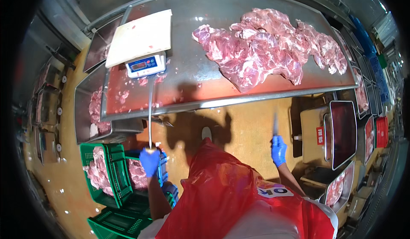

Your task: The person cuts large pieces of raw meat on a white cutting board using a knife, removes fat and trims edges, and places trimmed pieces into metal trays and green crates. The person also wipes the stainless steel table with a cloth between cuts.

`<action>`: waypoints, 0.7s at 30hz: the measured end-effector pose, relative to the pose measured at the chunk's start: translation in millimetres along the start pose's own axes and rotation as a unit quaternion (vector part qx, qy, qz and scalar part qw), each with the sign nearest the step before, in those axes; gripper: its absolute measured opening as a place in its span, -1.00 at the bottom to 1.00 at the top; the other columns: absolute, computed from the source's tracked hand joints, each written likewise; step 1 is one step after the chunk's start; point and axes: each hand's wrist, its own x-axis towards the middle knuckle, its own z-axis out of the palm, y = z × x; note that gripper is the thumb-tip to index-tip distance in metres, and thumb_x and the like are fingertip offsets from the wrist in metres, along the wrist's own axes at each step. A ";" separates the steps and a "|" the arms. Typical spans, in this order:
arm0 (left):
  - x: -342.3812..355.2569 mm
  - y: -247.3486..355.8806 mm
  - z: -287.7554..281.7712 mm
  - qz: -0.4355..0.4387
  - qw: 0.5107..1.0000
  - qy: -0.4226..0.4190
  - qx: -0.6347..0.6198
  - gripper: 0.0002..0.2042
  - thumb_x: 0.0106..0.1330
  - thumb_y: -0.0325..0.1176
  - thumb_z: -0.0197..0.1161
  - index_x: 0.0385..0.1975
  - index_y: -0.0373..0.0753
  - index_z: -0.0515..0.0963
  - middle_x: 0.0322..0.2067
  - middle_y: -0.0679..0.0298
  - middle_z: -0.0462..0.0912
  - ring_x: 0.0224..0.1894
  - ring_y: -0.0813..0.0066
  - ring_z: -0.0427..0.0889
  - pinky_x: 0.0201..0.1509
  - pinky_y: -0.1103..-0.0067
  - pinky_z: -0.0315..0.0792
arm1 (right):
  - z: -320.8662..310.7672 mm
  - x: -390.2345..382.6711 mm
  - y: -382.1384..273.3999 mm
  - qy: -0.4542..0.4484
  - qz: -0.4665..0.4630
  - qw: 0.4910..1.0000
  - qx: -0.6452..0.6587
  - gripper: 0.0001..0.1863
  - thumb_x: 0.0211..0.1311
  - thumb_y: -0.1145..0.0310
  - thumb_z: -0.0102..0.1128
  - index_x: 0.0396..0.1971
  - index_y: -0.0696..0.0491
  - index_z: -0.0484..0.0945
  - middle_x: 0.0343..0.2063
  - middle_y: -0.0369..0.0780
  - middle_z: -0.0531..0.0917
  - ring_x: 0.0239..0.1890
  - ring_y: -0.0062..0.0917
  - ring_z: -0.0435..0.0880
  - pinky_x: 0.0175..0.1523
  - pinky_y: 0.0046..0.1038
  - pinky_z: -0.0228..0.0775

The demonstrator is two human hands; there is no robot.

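My left hand (149, 162), in a blue glove, is closed around the handle of a sharpening steel (150, 119). The long thin rod points away from me and its far end reaches over the table's near edge, just below the scale. My right hand (279, 151), gloved in blue too, grips a knife (275, 124) whose blurred blade points forward, short of the table. The two tools are well apart. A large heap of raw meat (265, 51) lies on the right half of the steel table (183, 38).
A digital scale (146, 65) with a white board (143, 36) stands on the table's left side, among meat scraps. Green crates (112, 175) of meat and a steel tub (83, 111) are at my left. An upright steel bin (344, 130) stands right, beside a red container (381, 131).
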 end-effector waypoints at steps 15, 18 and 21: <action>219.3 43.2 16.0 -0.017 0.923 0.120 0.365 -0.66 0.20 -0.31 0.26 -0.14 -0.46 0.55 -0.20 -0.13 0.64 -0.13 0.01 0.64 -0.04 0.22 0.51 | 4.8 133.0 -72.3 0.142 0.116 0.979 0.083 -0.68 0.52 0.21 0.00 -0.48 0.00 0.44 -0.69 -0.43 0.40 -0.67 -0.79 0.32 -0.59 -0.62 0.17; 221.7 87.1 51.6 0.196 0.964 0.147 0.100 -0.64 0.20 -0.34 0.26 -0.04 -0.39 0.52 -0.09 -0.08 0.61 -0.02 0.04 0.59 0.12 0.26 0.45 | 0.4 151.3 -69.8 0.143 0.132 0.969 0.149 -0.67 0.53 0.18 -0.01 -0.46 0.02 0.43 -0.68 -0.42 0.39 -0.67 -0.77 0.34 -0.59 -0.61 0.20; 206.8 148.8 132.2 0.241 0.962 -0.123 0.030 -0.64 0.23 -0.36 0.26 0.01 -0.32 0.51 -0.06 -0.03 0.57 0.01 -0.02 0.55 0.14 0.22 0.41 | -3.9 193.5 -66.3 0.148 0.115 0.962 0.197 -0.65 0.54 0.15 -0.04 -0.45 0.05 0.42 -0.65 -0.39 0.39 -0.67 -0.75 0.35 -0.59 -0.60 0.21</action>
